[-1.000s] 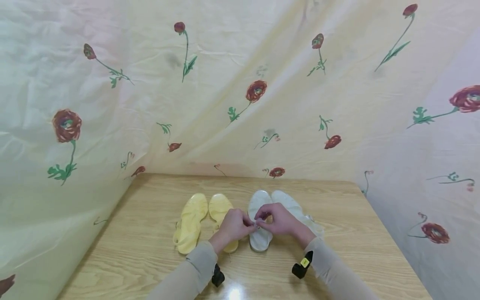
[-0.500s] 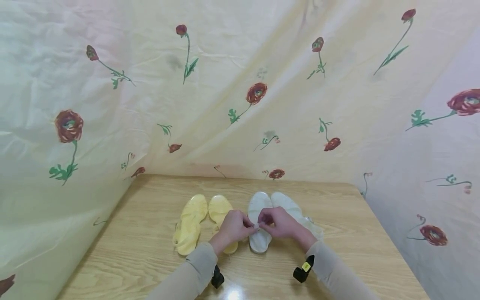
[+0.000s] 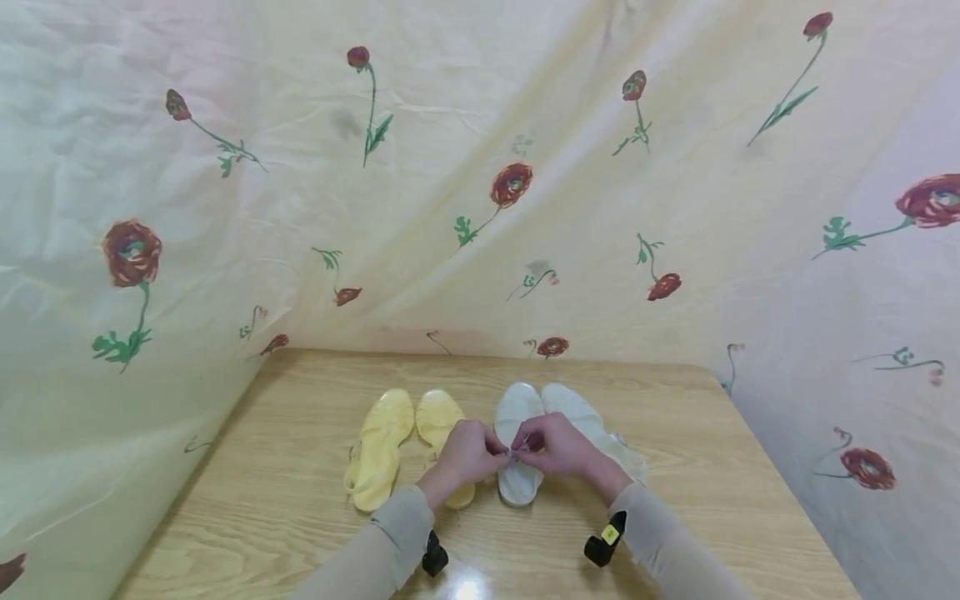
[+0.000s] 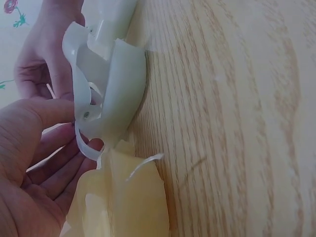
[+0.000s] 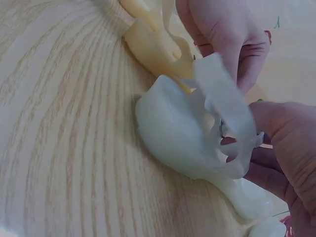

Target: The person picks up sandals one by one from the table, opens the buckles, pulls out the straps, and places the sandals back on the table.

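Hands (image 3: 467,450) (image 3: 561,446) both pinch the strap (image 5: 224,94) of a white sandal (image 3: 519,487) (yellow pair (image 3: 381,446) alongside).

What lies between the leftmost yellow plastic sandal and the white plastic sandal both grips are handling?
In the head view, the second yellow plastic sandal lies between them, partly hidden by the left grip.

Between left hand (image 3: 467,452) and right hand (image 3: 561,447), the white sandal (image 3: 519,487) looks like smooth, semi-gloss plastic, as does the yellow sandal (image 3: 379,450) left of them. Below, the table (image 3: 277,467) has glossy wood grain; beyond, the curtain (image 3: 435,125) resembles creased, sheeny cloth.
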Tool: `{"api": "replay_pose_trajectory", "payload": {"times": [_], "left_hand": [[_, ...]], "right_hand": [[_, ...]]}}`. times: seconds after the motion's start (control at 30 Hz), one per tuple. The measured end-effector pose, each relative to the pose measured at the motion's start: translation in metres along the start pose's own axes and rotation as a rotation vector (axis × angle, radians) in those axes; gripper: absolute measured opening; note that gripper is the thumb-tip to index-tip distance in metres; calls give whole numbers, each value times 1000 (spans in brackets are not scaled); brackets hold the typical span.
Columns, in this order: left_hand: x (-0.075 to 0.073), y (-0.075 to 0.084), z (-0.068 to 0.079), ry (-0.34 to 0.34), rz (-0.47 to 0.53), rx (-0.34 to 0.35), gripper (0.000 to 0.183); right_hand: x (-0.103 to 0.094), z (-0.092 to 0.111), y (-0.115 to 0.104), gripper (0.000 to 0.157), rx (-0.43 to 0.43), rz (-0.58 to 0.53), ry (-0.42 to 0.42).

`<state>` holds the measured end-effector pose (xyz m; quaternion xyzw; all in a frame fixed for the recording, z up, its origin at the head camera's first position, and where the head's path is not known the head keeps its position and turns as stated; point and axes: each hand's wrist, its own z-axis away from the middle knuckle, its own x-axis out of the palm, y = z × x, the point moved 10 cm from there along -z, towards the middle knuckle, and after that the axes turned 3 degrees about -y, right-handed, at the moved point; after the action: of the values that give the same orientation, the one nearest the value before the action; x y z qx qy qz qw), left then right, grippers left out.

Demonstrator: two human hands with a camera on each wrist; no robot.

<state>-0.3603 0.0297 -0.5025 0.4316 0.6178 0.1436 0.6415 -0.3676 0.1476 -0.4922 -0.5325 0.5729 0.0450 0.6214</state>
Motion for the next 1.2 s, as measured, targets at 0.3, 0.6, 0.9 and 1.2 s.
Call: {"api": "replay_pose_trajectory", "payload": {"times": [0.3,0.6,0.9,1.2], "left_hand": [[-5,6,-10,-9,12,9,9],[-3,2,2,8,37,-21,12],[2,-2,7,6,40,-17,9],[3,13,3,-3,-42,37,10]], "right_hand": [[-8,-4,-6,15,-63,43,-2],[-1,-1,-14,19,-144,68,10],[6,-3,-26,14,-148,147,-84],[0,2,-36,12,-205,274,-79]]}}
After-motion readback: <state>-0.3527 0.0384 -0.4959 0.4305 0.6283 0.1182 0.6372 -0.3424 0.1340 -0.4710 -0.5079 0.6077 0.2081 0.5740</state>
